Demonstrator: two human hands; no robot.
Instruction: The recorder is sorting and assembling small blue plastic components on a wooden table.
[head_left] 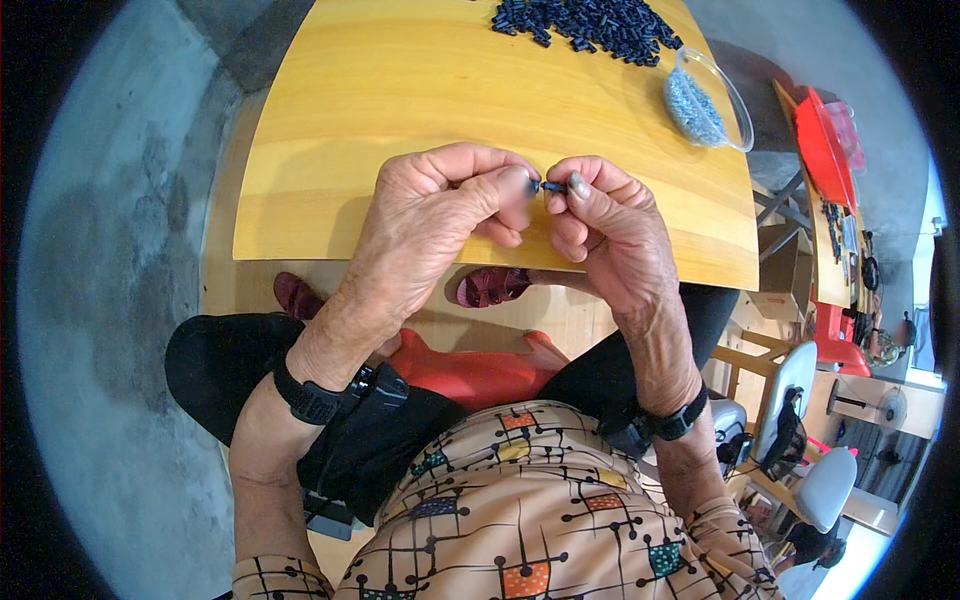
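My left hand [440, 200] and my right hand [615, 215] meet over the front of the yellow wooden table [420, 100]. Between my left thumb and forefinger is a small dark blue piece [535, 187], mostly hidden by the fingertips. My right thumb and forefinger pinch a short, thin dark piece [555, 187] that points at the left one. Whether the two touch is too small to tell. Toward the far edge lies a pile of small dark blue cylinder-shaped parts [595, 28]. A clear plastic bowl [735, 95] at the right holds many tiny light blue pieces [692, 105].
A red stool [470, 368] shows between my legs under the table's front edge. To the right are another table with a red tray [825, 150], a cardboard box [785, 285] and chairs [785, 400]. A grey wall [120, 260] runs along the left.
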